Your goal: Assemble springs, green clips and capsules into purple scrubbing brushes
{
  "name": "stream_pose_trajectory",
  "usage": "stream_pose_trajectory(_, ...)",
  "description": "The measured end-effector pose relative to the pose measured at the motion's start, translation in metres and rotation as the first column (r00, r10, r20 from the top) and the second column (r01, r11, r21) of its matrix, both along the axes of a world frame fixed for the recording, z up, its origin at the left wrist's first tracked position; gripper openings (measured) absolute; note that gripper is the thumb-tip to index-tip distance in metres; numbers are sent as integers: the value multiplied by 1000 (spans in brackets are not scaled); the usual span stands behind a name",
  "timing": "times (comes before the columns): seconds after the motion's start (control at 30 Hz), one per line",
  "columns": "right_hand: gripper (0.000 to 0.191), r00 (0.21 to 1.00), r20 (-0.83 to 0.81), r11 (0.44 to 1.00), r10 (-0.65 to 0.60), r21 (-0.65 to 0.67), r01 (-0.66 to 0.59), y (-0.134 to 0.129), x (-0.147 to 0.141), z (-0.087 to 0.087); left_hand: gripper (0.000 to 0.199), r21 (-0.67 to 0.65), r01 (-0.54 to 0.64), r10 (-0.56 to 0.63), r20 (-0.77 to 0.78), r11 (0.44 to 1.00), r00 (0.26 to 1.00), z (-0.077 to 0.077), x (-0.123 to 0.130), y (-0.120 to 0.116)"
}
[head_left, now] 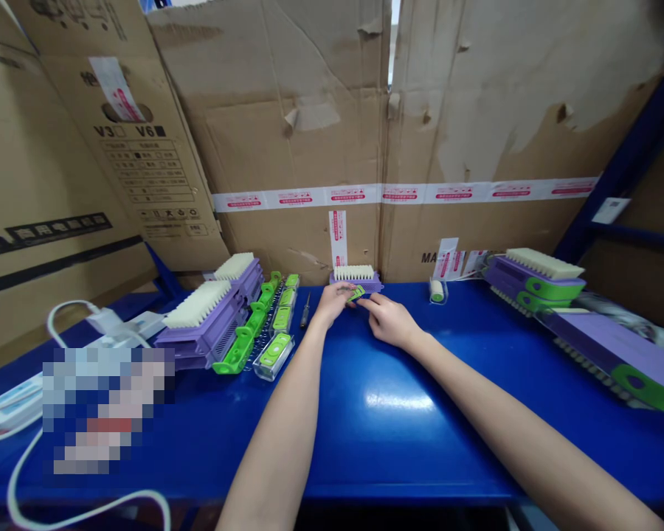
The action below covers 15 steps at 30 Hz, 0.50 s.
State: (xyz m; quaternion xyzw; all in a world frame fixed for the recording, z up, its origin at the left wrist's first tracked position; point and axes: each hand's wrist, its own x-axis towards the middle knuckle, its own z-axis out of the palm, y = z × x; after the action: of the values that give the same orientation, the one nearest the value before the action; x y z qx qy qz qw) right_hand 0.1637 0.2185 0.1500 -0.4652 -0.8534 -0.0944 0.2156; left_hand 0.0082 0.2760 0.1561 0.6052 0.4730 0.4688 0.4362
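Observation:
My left hand [333,302] is closed on a small green piece [356,293] with a yellowish edge, held above the blue table. Close by on its right, my right hand [392,320] has curled fingers, with the fingertips at the lower edge of that piece. Whether something small sits in those fingers is too small to make out. Just behind both hands lies a purple block [369,283] with cream bristles [354,272] facing up. Left of my left forearm, a screwdriver [305,313] rests on the table.
Purple bristled blocks [207,328], bright green brackets [243,348] and clear cases with green tops [275,354] line the left side. A white power strip [16,402] with cables is further left. More purple blocks [614,343] stand right, near a small green-and-white piece [437,291]. Cardboard [304,147] walls the back.

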Motion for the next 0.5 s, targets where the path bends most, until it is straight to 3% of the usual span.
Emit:
stream_pose_trajectory(0.2,40,957,-268,988,-108,-139,72,13,21,-1,21,0,81,-81,-13,997,997,4,0,-6)
stream_pose_trajectory(0.37,37,943,-273,977,-190,-142,156,14,23,-1,29,35,70,-69,-30,997,997,2,3,-5)
stream_pose_trajectory(0.5,52,923,-287,965,-257,-121,231,16,23,-4,30,-5,14,-14,0,1000,1000,3,4,-5)
